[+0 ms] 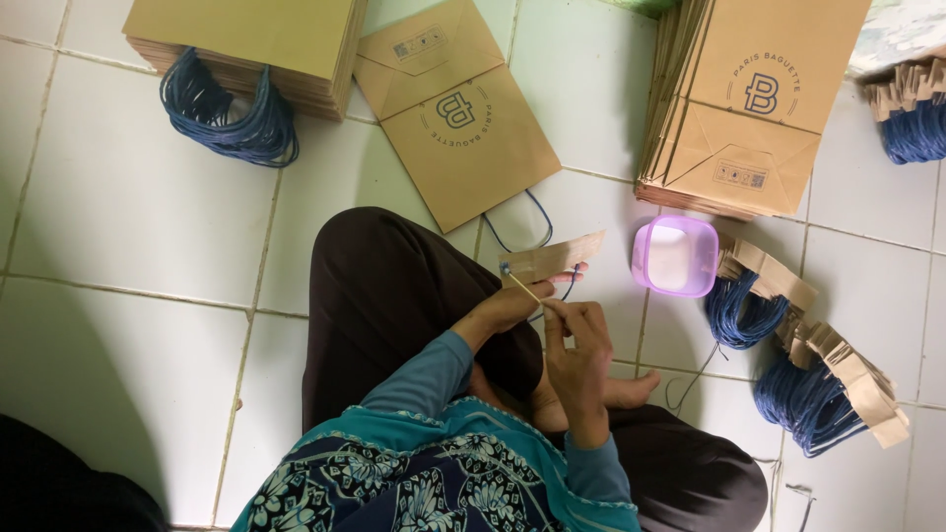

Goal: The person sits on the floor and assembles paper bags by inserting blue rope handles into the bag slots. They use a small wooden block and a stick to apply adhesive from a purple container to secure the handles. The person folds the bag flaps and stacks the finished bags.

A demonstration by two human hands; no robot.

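white tiled floor (128,197), brown paper bags (458,108), perhaps glue tub (675,256)

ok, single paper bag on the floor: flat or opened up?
Flat. The brown paper bag lies folded on the tiles, bottom flap creased over, blue handle sticking out.

The white tiled floor (128,227) bore two stacks of brown paper bags (246,39) (749,99), one single flat bag (458,113), bundles of blue cord handles (232,113) (788,345), and a lilac plastic tub (675,256) beside the right stack.

Teal long sleeves, a dark floral-patterned top trimmed in teal, and what look like dark brown trousers.
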